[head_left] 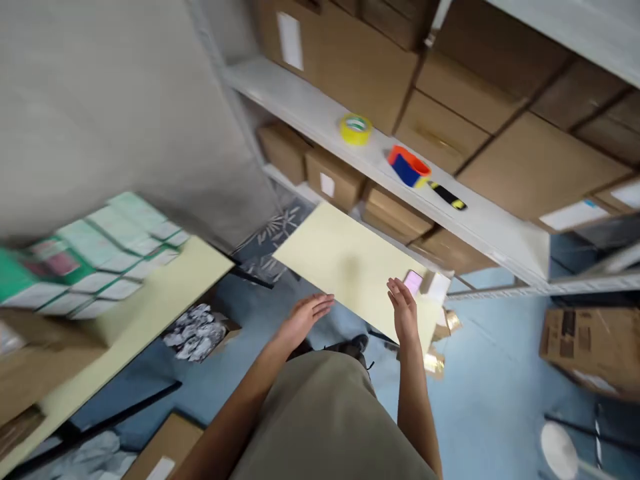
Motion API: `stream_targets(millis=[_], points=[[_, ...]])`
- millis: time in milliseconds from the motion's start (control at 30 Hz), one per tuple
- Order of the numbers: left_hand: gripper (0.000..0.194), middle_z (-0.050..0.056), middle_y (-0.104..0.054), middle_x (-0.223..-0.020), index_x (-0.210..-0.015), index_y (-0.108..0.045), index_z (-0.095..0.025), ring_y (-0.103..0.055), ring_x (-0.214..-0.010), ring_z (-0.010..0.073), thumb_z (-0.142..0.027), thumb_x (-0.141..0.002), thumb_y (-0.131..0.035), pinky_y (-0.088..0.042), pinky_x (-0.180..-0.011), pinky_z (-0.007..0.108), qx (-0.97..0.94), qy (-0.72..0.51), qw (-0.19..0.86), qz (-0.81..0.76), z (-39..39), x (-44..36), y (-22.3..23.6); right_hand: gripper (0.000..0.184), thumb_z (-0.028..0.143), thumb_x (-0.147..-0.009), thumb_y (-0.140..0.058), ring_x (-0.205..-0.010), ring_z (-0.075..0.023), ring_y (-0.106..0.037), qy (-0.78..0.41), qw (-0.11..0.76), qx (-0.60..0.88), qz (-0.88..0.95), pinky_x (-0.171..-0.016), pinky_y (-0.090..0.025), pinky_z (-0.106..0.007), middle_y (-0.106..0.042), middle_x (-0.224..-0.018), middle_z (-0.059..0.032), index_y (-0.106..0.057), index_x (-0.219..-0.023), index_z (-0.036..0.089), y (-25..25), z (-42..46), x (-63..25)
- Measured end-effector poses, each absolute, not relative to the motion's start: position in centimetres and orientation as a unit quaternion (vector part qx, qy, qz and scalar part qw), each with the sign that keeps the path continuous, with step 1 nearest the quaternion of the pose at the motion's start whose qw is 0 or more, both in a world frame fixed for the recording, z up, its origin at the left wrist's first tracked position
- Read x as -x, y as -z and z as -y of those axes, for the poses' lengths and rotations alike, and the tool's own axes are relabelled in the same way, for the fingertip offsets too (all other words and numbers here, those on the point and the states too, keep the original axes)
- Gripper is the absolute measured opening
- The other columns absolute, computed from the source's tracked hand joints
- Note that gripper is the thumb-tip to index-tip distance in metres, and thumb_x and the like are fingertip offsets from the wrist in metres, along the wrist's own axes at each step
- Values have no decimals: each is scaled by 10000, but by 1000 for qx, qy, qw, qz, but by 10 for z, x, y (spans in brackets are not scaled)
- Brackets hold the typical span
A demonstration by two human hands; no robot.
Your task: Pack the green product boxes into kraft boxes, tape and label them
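Observation:
A pale yellow tabletop lies ahead of me, its near edge close to both hands. My left hand is at that near edge, fingers stretched out, holding nothing. Over the right part of the tabletop is my right hand, also with extended fingers and nothing in it. Just beyond the right hand's fingertips lies a phone with a lit pinkish screen. Beside the phone sits a small white box. Whether either hand touches the tabletop I cannot tell.
Behind, a white shelf carries cardboard boxes, a yellow tape roll, an orange-and-blue tape dispenser and a black-and-yellow cutter. Left, a second table bears green-and-white boxes. A carton stands on the floor at right.

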State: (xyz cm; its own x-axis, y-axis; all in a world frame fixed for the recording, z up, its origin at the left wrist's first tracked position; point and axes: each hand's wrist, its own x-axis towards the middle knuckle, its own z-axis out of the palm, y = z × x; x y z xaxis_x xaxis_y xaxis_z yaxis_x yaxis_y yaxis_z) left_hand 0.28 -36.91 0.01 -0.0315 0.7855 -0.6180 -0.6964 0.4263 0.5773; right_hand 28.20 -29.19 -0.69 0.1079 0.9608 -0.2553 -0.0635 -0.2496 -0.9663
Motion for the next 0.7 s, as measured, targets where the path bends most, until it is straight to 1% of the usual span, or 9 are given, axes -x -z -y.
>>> stream_targets(millis=[133, 267, 400, 533, 600, 700], points=[[117, 142, -824, -1206, -890, -744, -218, -741, -1262, 331, -263, -822, -828, -490, -1192, 480, -10, -636, 610, -473, 419, 104, -12, 587, 609, -912, -720, -1435, -320, -654, -593, 407, 517, 464, -1206, -520, -538, -690, -1518, -151, -707, -1380, 256, -7, 289, -170], [142, 130, -812, -1237, -912, -728, -211, -762, -1205, 290, -254, -807, -814, -519, -1149, 445, 48, -716, 520, -463, 479, 183, -13, 566, 627, -905, -730, -1395, -337, -683, -648, 317, 457, 521, -1183, -536, -555, -723, -1469, -149, -728, -1342, 268, -14, 301, -58], [160, 122, -802, -1252, -968, -739, -206, -769, -1156, 256, -289, -839, -786, -547, -1099, 407, 129, -775, 431, -443, 526, 231, -4, 558, 612, -856, -808, -1341, -341, -715, -696, 228, 396, 554, -1178, -535, -548, -747, -1428, -143, -751, -1292, 269, -19, 315, 38], [178, 130, -791, -1272, -1013, -749, -202, -755, -1197, 266, -330, -889, -754, -554, -1103, 407, 189, -799, 371, -434, 555, 267, 3, 574, 632, -845, -835, -1339, -345, -709, -710, 147, 343, 597, -1175, -536, -549, -753, -1423, -121, -752, -1298, 290, -17, 329, 120], [221, 138, -772, -1326, -1076, -756, -203, -742, -1233, 279, -327, -893, -752, -551, -1121, 425, 202, -806, 347, -434, 563, 287, 4, 576, 659, -834, -840, -1324, -352, -716, -716, 112, 326, 607, -1168, -539, -555, -771, -1386, -117, -760, -1273, 295, -11, 337, 161], [300, 151, -698, -1476, -1174, -746, -209, -706, -1312, 296, -294, -887, -757, -533, -1168, 461, 211, -815, 313, -440, 566, 323, 4, 579, 672, -814, -850, -1294, -353, -731, -725, 61, 285, 624, -1143, -559, -545, -788, -1340, -118, -770, -1242, 291, 3, 346, 232]])
